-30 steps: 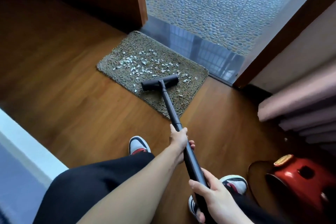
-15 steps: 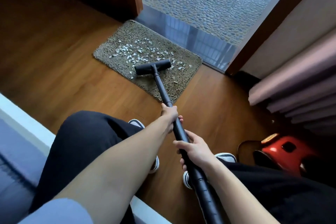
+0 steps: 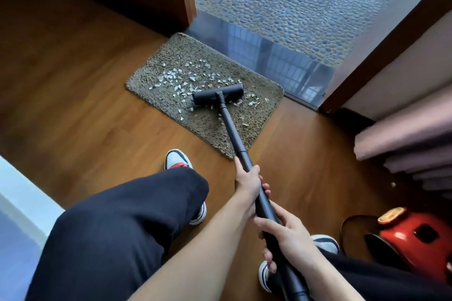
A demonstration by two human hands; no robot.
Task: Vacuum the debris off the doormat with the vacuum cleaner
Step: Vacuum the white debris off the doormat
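Both hands, left (image 3: pixel 247 179) and right (image 3: pixel 287 234), grip vacuum wand (image 3: pixel 232 134); nozzle (image 3: pixel 218 97) on doormat (image 3: pixel 168 95) among debris (image 3: pixel 176 79).

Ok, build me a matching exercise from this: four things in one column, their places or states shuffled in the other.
1. nozzle
2. left hand
3. right hand
4. debris

a. white bits strewn over the mat
b. grips the tube nearer the body
c. sits on the mat among the bits
d. grips the tube nearer the nozzle

Pairs: 1-c, 2-d, 3-b, 4-a
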